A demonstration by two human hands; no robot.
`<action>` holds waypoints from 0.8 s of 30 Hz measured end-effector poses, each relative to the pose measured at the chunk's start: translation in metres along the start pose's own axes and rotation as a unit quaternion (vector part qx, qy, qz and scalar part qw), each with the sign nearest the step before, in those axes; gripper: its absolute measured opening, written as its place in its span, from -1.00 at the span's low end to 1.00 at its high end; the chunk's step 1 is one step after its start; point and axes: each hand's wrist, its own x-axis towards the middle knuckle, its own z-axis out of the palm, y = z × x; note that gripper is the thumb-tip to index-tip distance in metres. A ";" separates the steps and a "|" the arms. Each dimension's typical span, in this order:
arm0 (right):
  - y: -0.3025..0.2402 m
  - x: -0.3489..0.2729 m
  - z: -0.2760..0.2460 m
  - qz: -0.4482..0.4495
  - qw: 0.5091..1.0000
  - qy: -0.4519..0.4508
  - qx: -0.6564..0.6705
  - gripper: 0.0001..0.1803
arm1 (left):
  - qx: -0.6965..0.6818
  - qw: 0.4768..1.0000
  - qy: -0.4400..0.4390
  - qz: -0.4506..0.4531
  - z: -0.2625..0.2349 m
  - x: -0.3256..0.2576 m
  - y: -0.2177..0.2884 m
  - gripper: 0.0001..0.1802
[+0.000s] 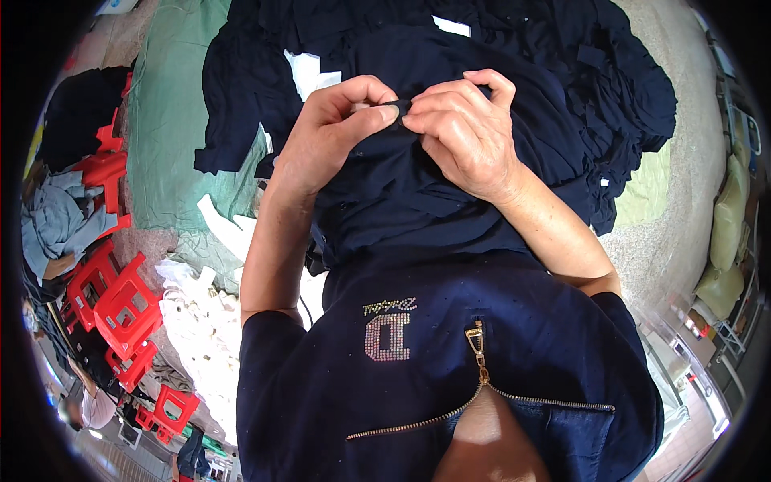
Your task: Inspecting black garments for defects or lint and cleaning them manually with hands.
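Both my hands meet above a large heap of dark navy garments. My left hand is closed, thumb and forefinger pinching a small dark strip of cloth. From the other side my right hand pinches the same strip, its fingertips almost touching those of the left. Most of the strip is hidden by the fingers, and I cannot tell whether it joins the cloth below. Pale scraps, one a jagged white piece and one a white slip, lie among the dark folds.
Green sheeting spreads under the heap's left side. Red plastic stools stand at left, some with grey clothes on them. White cloth lies nearer me. Pale green sacks line the right edge. Another person is at lower left.
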 end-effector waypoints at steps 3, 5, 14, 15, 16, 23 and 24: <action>0.000 0.001 0.003 -0.008 1.000 0.008 -0.014 -0.84 | -0.009 1.000 0.023 -0.008 0.001 -0.004 0.003 -0.93; 0.000 0.002 0.005 -0.017 1.000 0.015 -0.019 -0.85 | 0.003 0.999 0.031 -0.021 -0.001 -0.005 0.004 -0.94; -0.007 0.006 -0.003 0.003 0.999 -0.024 -0.024 -0.80 | 0.118 0.992 0.049 0.018 0.007 -0.010 0.007 -0.86; -0.008 0.006 -0.004 0.011 0.999 -0.035 -0.018 -0.80 | 0.125 0.990 0.038 0.049 0.007 -0.009 -0.001 -0.85; -0.007 0.003 -0.005 0.025 0.999 -0.040 -0.001 -0.79 | 0.094 0.992 0.029 0.076 0.007 -0.007 -0.011 -0.84; -0.004 0.003 -0.006 0.061 0.990 -0.026 0.128 -0.70 | 0.015 0.998 -0.062 -0.002 -0.008 -0.009 0.003 -0.84; 0.001 0.005 -0.007 0.054 0.990 -0.026 0.130 -0.70 | 0.030 0.995 -0.092 -0.015 -0.016 -0.005 0.010 -0.85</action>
